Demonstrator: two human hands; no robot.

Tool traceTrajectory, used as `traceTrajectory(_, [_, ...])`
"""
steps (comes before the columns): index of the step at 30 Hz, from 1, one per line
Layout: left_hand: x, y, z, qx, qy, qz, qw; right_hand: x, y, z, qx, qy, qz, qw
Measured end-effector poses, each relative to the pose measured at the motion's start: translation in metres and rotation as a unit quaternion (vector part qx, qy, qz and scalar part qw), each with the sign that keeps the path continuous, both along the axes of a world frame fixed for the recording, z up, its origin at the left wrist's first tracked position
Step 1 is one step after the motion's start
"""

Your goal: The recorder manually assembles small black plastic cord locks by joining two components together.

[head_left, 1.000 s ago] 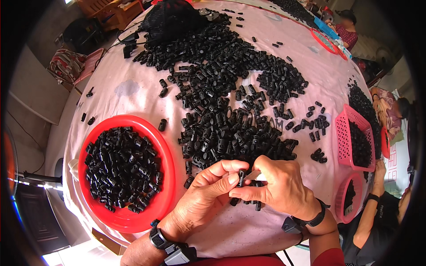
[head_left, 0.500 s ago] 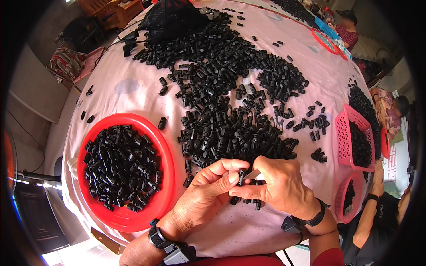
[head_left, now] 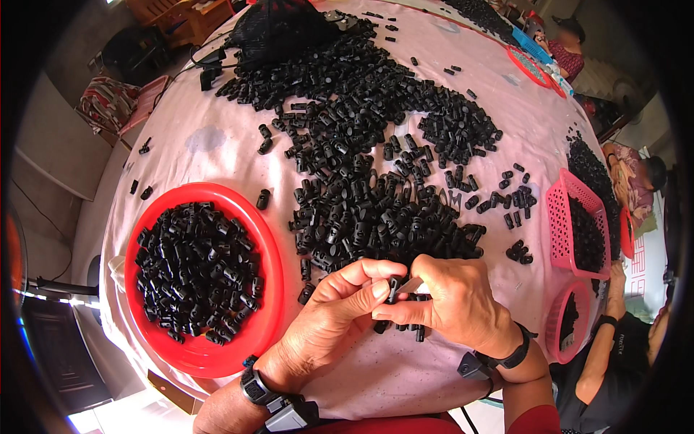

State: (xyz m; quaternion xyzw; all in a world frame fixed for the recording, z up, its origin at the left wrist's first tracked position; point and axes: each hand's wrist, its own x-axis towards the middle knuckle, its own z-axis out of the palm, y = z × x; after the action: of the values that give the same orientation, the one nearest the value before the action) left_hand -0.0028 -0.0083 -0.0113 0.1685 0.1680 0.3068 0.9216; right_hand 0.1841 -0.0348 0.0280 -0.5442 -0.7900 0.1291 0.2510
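Between the thumb and fingers of my left hand is a small black plastic cord lock. My right hand pinches a thin, pale, flat blade-like tool, its end against or very close to the cord lock. Fingers hide the tool's other end. Just beyond both hands lies a large heap of similar black cord locks, and a few more sit below my right fingers. To the left stands a red basin holding many black pieces of the same kind.
A black mesh bag rests at the heap's far end. At the right are a pink basket and a pink round basin with black pieces. Other people sit along the right side; one person's forearm reaches toward the table. Pink cloth covers the table.
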Motion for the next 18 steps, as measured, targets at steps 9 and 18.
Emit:
traceTrajectory(9, [-0.0002,-0.0007,-0.0012,0.007,0.003,-0.003,1.0,-0.0002,0.0002,-0.0044,0.029,0.018,0.015,0.999])
traceTrajectory(18, [-0.0018,-0.0004,0.0015,0.008,0.003,-0.016,1.0,0.001,-0.0014,0.0005,0.017,0.025,0.007,1.0])
